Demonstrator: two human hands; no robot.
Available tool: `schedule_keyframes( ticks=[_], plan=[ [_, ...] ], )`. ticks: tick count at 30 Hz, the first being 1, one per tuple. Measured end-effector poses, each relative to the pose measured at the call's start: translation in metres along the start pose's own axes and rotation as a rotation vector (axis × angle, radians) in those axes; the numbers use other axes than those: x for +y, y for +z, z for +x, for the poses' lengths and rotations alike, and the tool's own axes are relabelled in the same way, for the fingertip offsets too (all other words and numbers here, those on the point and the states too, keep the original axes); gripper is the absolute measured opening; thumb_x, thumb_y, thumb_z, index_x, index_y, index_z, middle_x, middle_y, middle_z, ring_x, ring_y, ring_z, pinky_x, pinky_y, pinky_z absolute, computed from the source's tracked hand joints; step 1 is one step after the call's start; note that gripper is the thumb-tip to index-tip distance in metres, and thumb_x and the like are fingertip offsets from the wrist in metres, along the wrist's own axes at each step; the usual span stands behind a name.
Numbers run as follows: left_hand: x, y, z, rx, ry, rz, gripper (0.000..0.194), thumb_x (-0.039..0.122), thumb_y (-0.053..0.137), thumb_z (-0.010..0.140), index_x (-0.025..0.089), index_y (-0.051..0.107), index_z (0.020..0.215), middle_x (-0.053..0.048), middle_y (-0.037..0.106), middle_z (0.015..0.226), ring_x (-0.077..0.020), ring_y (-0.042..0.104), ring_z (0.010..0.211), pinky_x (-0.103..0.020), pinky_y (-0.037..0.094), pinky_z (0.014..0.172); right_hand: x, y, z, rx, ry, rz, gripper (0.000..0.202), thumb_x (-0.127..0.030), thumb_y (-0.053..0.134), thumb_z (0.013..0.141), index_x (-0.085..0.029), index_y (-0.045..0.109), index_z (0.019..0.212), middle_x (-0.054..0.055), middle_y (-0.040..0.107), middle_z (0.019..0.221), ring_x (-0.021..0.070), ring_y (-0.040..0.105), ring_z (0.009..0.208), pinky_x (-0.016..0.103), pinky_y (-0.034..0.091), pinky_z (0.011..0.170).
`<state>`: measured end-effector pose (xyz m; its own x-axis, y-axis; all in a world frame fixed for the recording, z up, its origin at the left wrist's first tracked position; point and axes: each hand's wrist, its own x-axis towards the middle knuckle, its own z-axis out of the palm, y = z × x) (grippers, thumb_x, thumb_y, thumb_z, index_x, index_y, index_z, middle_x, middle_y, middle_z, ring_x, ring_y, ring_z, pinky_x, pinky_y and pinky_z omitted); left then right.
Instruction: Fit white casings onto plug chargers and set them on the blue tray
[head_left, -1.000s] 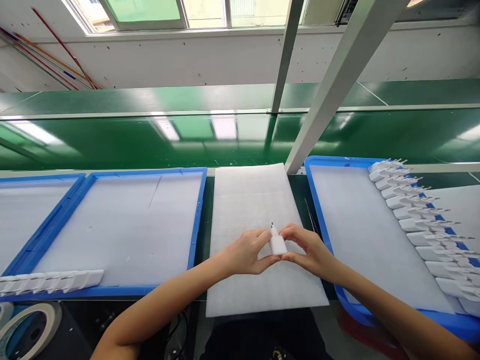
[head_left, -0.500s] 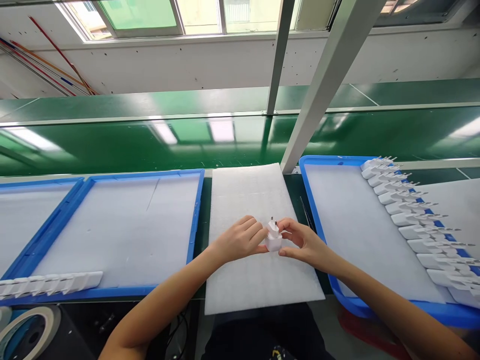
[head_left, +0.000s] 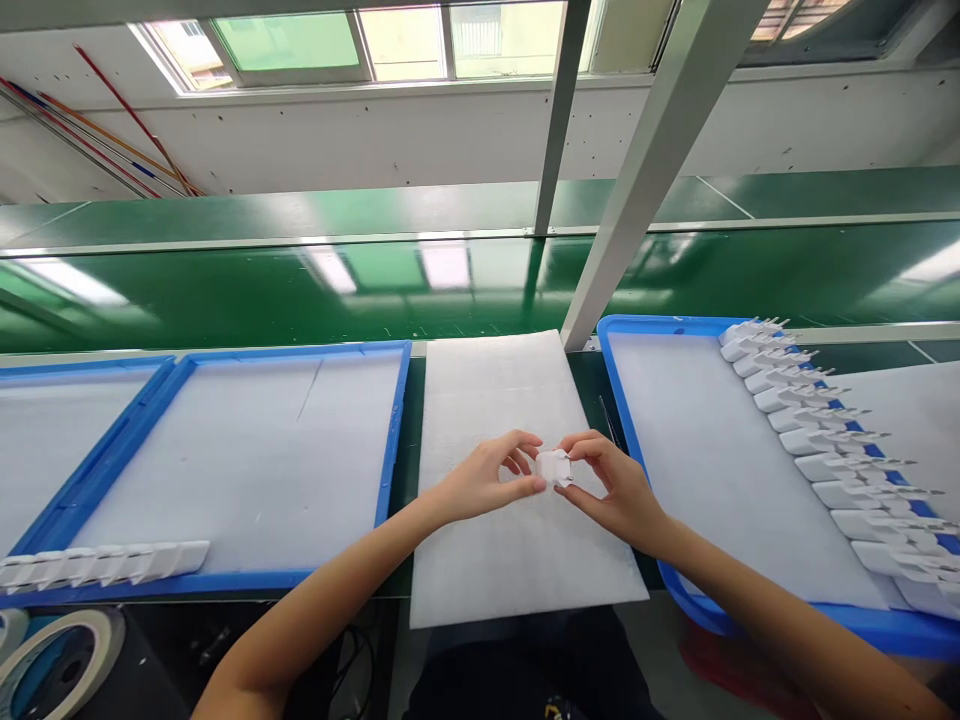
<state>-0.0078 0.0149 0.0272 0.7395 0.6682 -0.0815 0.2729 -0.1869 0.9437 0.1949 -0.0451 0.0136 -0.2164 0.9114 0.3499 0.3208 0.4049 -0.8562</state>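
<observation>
Just below the frame's centre, the right hand (head_left: 619,492) pinches a white plug (head_left: 553,468); the left hand (head_left: 480,480) curves half-open beside it, grip unclear. Blue trays (head_left: 392,430) flank them; a post (head_left: 667,130) slants across upper right.

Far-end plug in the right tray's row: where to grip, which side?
I'd grip the far-end plug by its white body, coming from the left: its pins point right, the next plug crowds its near side, and bare tray lies left.
</observation>
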Motion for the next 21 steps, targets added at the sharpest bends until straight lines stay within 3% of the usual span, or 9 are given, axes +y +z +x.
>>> schedule_keyframes(
  ticks=[4, 9, 15, 21],
  plan=[
    [-0.002, 0.002, 0.004, -0.099, -0.156, -0.396, 0.034, 0.044, 0.048, 0.09, 0.016, 0.059, 0.105, -0.008, 0.062, 0.1, -0.0176, 0.06, 0.088, -0.034, 0.048, 0.082, 0.002, 0.001, 0.0, -0.035, -0.103, -0.103, 0.029, -0.011, 0.059, 0.082, -0.025, 0.045, 0.104, 0.004, 0.054, 0.102, 0.0169, 0.056, 0.094, 0.032, 0.049, 0.078],
    [-0.01, 0.005, 0.007, -0.144, -0.205, -0.524, 0.032, 0.042, 0.06, 0.083, 0.015, 0.063, 0.099, -0.008, 0.063, 0.094, -0.0171, 0.061, 0.086, -0.033, 0.049, 0.083, 0.003, 0.002, 0.002, -0.095, -0.079, -0.134, 0.028, -0.012, 0.056, 0.084, -0.024, 0.046, 0.107, 0.005, 0.053, 0.103, 0.0183, 0.054, 0.096, 0.034, 0.048, 0.081],
    [-0.013, 0.008, 0.006, -0.102, -0.187, -0.543, 0.033, 0.04, 0.064, 0.08, 0.014, 0.063, 0.1, -0.008, 0.066, 0.092, -0.0166, 0.063, 0.086, -0.031, 0.05, 0.08, 0.0, -0.004, 0.008, -0.183, 0.145, 0.04, 0.02, -0.023, 0.053, 0.088, -0.024, 0.052, 0.108, 0.006, 0.052, 0.112, 0.0203, 0.054, 0.101, 0.038, 0.048, 0.086],
    [-0.012, 0.01, 0.005, -0.094, -0.168, -0.4, 0.036, 0.042, 0.064, 0.08, 0.014, 0.062, 0.103, -0.009, 0.067, 0.092, -0.0183, 0.064, 0.086, -0.033, 0.05, 0.078, 0.002, -0.005, 0.01, -0.262, 0.403, 0.271, 0.024, -0.033, 0.053, 0.089, -0.021, 0.056, 0.109, 0.006, 0.059, 0.106, 0.0211, 0.059, 0.097, 0.04, 0.051, 0.085]
  ],
)
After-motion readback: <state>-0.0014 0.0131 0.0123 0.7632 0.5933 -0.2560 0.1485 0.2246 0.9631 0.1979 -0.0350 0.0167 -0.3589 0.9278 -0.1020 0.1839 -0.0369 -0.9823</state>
